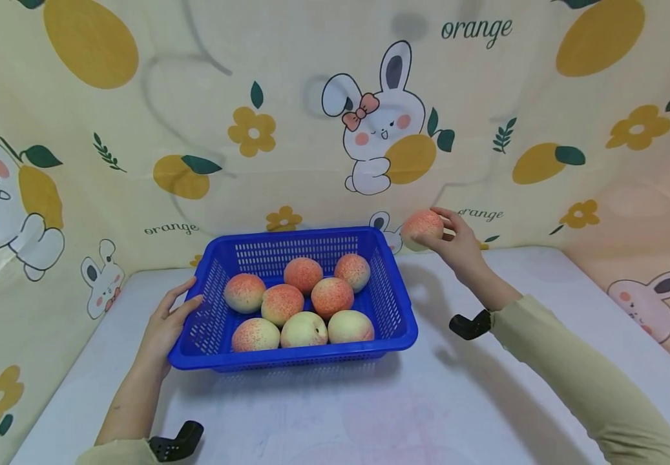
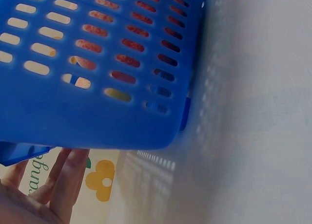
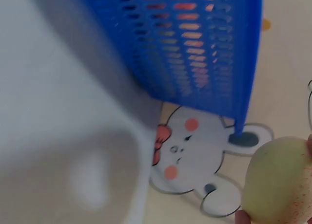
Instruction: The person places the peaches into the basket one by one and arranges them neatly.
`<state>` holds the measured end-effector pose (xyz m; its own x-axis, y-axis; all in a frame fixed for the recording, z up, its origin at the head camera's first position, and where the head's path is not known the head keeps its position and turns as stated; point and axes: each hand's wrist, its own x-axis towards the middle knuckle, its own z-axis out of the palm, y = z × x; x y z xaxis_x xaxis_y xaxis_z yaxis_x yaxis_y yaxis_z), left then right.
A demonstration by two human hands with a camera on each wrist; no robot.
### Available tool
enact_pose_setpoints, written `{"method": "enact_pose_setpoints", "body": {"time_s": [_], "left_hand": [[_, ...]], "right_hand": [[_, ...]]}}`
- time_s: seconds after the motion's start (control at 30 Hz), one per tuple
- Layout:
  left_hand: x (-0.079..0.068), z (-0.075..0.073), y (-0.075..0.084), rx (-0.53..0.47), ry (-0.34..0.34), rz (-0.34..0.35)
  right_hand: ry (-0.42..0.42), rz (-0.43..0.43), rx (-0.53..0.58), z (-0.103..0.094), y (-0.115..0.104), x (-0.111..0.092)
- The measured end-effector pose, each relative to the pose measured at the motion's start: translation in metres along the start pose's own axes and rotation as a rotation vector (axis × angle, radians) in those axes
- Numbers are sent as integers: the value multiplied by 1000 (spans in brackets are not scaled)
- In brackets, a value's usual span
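Observation:
A blue plastic basket [image 1: 311, 356] with slotted walls stands on the table, several red-and-yellow peaches [image 1: 282, 304] lying inside it. At its left side, my left hand [image 1: 161, 328] holds the rim, the thumb over the edge. The left wrist view shows fingers [image 2: 68, 177] of this hand below the rim, outside the basket wall [image 2: 97, 114]. Beyond the basket's far right corner, my right hand [image 1: 458, 244] grips one peach [image 1: 422, 227] in the air, apart from the basket. That peach [image 3: 275, 182] shows its pale side in the right wrist view, with only fingertips visible there.
The white table [image 1: 404, 413] extends in front of the basket and to both sides. Behind it hangs a cream cloth [image 1: 323, 200] printed with rabbits, oranges and flowers. A black wrist device [image 1: 470, 325] is worn at the right sleeve, another [image 1: 176, 442] at the left.

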<state>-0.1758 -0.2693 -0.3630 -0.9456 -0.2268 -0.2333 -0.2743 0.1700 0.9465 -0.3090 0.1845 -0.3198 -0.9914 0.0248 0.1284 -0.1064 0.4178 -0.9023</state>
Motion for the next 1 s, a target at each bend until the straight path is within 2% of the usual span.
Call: {"method": "enact_pose_setpoints", "body": {"time_s": [0.33, 0.63, 1.0], "left_hand": [[-1, 0, -1, -13, -6, -4], [-1, 1, -1, -10, 2, 2], [1, 1, -1, -29, 7, 7]], "right_hand": [[-37, -22, 46, 18, -23, -2], [-117, -66, 87, 36, -51, -7], [-160, -102, 100, 57, -63, -5]]}}
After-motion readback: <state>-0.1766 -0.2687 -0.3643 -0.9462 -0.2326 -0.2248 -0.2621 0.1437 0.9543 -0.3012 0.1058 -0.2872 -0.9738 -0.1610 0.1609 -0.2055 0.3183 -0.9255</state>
